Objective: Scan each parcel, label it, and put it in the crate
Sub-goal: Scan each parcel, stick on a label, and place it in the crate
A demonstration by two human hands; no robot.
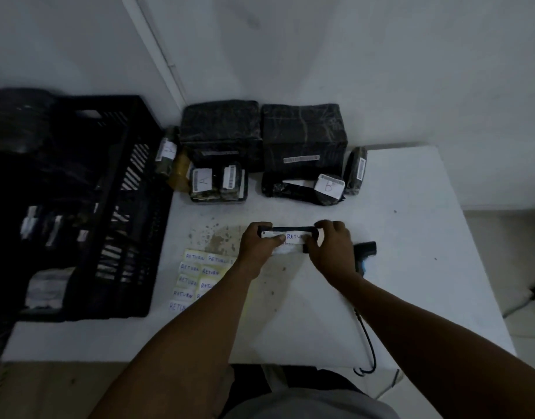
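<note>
The small flat black-wrapped parcel is sitting near the middle of the white tabletop, well apart from the black slatted plastic crate at the left edge. It is appearing light and fairly stiff, best taken by its short ends. The left hand is gripping the left end, thumb pressing the white "RETURN" label; the right hand is pinching the right end
</note>
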